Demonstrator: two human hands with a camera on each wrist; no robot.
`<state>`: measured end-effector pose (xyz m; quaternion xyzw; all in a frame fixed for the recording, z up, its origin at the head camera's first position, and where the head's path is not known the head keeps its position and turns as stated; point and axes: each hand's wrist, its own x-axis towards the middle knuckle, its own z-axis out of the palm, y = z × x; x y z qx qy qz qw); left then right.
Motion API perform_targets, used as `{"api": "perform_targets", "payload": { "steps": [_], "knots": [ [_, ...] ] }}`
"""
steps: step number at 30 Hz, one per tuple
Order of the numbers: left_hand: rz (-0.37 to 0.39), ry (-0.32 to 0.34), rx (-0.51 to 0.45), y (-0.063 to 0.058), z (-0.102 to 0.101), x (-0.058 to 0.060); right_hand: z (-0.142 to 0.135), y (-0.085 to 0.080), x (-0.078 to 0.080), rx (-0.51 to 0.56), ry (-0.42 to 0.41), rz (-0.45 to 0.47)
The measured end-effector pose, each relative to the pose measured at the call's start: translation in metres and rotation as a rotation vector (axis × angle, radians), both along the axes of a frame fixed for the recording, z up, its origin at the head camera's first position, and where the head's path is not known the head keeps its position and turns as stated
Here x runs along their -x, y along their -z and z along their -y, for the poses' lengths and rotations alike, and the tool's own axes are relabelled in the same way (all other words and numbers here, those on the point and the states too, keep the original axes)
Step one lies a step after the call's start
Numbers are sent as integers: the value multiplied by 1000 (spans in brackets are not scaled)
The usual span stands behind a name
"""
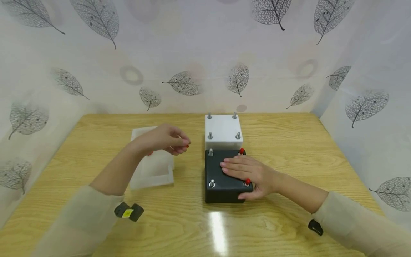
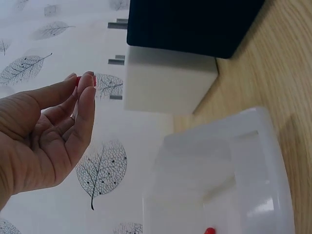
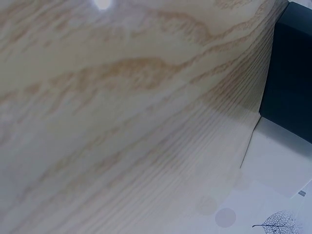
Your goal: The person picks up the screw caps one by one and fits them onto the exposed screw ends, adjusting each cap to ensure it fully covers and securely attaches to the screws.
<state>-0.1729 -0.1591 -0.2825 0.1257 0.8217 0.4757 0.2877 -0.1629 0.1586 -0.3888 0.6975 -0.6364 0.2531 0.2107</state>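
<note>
My left hand (image 1: 167, 138) pinches a small red cap (image 2: 79, 81) between thumb and fingertips, raised near the white tray (image 1: 154, 181). My right hand (image 1: 252, 175) rests on the black box (image 1: 219, 175), fingers laid straight over its top and thumb low at the near right corner. Red caps sit on the two right-hand posts of this box: a far one (image 1: 242, 151) and a near one (image 1: 247, 181). Its two left posts, far (image 1: 211, 152) and near (image 1: 212, 183), show bare metal. The right wrist view does not show the right hand.
Directly behind the black box stands a white box (image 1: 223, 126) with bare metal posts at its top corners. Inside the tray lies a red piece (image 2: 209, 230), partly cut off by the frame. Leaf-patterned cloth (image 1: 205, 53) borders the wooden table (image 1: 289, 139) at the back and sides.
</note>
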Motion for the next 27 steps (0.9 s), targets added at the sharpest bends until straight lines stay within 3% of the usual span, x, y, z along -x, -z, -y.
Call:
{"api": "perform_targets", "payload": {
  "steps": [17, 27],
  "knots": [
    [-18, 54, -34, -6, -36, 6, -1, 1, 1, 0, 10, 3],
    [-25, 75, 1, -7, -51, 7, -1, 2, 1, 4, 18, 12]
  ]
}}
